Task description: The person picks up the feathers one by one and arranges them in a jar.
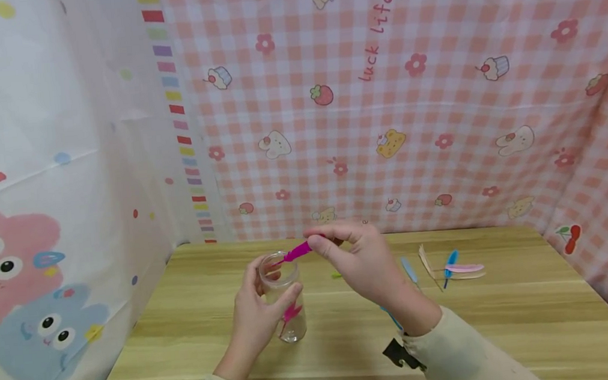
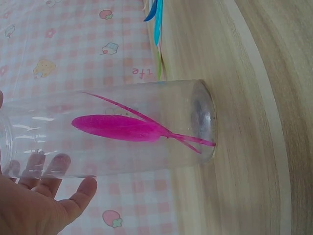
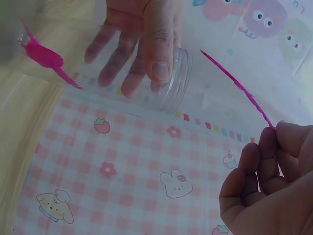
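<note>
A clear, tall jar with an uncovered mouth stands on the table. My left hand holds it around its upper part, thumb on the near side. Inside lean magenta feathers; one shows its broad vane, and a thinner strand crosses it near the bottom. My right hand pinches another magenta feather between thumb and index finger. That feather slants down toward the mouth, its thin tip over the opening in the head view. The right wrist view shows the feather apart from the jar's rim.
Right of my hands lie loose feathers: a pale blue one, a cream one, a bright blue one and a pink one. Another blue feather is partly behind my right forearm. Patterned cloths hang behind the table.
</note>
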A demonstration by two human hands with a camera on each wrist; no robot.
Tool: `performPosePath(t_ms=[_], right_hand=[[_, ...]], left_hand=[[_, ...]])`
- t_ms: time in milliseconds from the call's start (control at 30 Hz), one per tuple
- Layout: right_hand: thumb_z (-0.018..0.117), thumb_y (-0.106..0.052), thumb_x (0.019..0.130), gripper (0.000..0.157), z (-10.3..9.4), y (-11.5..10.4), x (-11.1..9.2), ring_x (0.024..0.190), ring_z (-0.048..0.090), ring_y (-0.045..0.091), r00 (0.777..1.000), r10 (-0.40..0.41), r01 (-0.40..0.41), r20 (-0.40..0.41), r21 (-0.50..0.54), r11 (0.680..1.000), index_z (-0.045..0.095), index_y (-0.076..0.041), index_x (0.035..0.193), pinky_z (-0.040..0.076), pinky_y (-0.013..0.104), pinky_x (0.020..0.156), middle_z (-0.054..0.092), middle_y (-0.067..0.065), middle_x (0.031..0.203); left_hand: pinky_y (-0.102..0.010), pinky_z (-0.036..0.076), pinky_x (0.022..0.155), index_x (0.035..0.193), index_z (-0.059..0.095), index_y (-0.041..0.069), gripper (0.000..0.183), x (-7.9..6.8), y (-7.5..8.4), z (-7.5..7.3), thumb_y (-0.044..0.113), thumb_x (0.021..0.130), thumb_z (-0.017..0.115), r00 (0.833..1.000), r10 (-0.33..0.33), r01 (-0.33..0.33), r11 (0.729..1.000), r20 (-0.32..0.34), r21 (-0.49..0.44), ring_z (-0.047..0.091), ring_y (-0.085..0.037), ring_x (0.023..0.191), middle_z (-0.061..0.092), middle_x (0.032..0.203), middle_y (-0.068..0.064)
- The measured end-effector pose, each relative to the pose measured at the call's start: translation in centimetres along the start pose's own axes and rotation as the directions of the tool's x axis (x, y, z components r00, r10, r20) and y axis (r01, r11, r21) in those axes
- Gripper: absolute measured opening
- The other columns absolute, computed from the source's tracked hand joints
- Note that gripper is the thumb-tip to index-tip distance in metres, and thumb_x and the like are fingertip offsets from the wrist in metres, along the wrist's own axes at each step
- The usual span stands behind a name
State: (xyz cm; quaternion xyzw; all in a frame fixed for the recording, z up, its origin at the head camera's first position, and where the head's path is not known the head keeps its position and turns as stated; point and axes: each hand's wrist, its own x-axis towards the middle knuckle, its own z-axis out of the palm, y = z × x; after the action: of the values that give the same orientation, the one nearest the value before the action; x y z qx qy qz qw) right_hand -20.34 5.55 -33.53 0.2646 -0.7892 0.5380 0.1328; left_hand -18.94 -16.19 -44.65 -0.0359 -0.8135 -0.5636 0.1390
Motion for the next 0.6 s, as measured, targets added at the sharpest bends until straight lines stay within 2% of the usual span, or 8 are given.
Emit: performPosePath(t_ms=[233,600], right_hand=[[0.071,-0.026,0.105,0.018,0.42,-0.17,-0.1,0.09,0.071,0.013,0.999,0.01,-0.01,0.047,-0.001,1.0,0.084,-0.019,0.115,0.056,0.029,0.071,0.082,-0.005,0.105],[0.07,-0.023,0.105,0.017,0.57,-0.69,-0.3,0.084,0.068,0.014,0.998,0.005,-0.007,0.066,0.027,1.0,0.084,-0.017,0.114,0.05,0.027,0.063,0.082,-0.003,0.103]], left_hand=[[-0.052,0.048,0.113,0.15,0.048,0.024,0.077,0.01,0.15,0.05,0.033,0.087,0.091,1.0,0.012,-0.012,1.0,0.002,-0.015,0.065,-0.025,0.134,0.069,0.142,0.0],[-0.053,0.05,0.115,0.149,0.048,0.025,0.077,0.05,-0.12,0.09,0.032,0.086,0.092,1.0,0.013,-0.013,1.0,-0.006,-0.028,0.066,-0.026,0.133,0.068,0.144,-0.005]])
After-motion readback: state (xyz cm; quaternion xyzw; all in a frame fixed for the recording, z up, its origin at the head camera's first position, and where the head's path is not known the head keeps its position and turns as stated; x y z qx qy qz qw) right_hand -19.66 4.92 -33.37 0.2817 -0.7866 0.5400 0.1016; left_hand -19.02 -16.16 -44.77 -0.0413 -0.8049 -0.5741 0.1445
